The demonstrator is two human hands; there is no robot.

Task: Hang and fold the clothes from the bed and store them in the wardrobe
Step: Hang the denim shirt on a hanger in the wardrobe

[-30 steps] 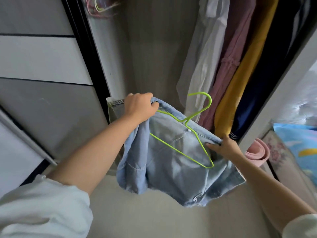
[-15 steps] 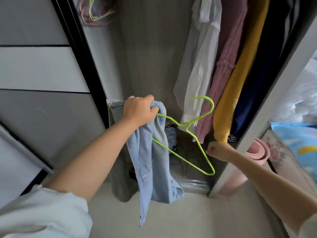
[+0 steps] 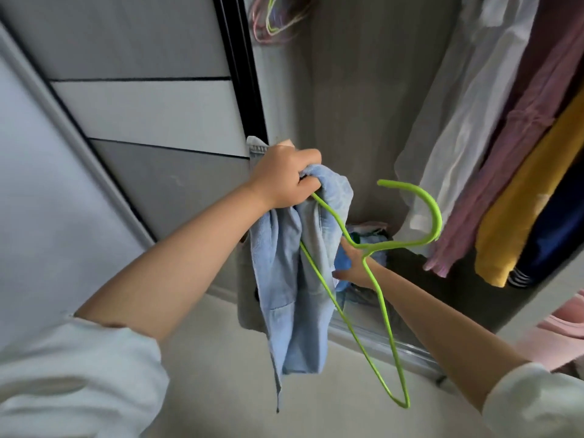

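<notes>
My left hand [image 3: 281, 175] is raised in front of the open wardrobe [image 3: 347, 105]. It grips the bunched top of a light blue denim garment [image 3: 294, 298] together with one end of a green wire hanger [image 3: 438, 216]. The garment hangs straight down in a narrow bundle. The hanger dangles tilted, hook up and to the right, its far corner low. My right hand [image 3: 357, 270] reaches under the hanger to the garment's right edge. Thumb and fingers seem to pinch a blue fold there, partly hidden by the cloth.
White [image 3: 458, 137], pink [image 3: 518, 159], yellow [image 3: 531, 200] and navy [image 3: 556, 235] clothes hang at the right. Spare hangers [image 3: 275, 23] hang at the top. The grey sliding door [image 3: 151, 115] stands left. Folded clothes [image 3: 369, 232] lie on the wardrobe floor. A pink roll [image 3: 562, 327] sits low right.
My right hand let go of the spread garment and hanger, so the denim dropped into a bundle. That hand then moved left and in under the hanger to the cloth.
</notes>
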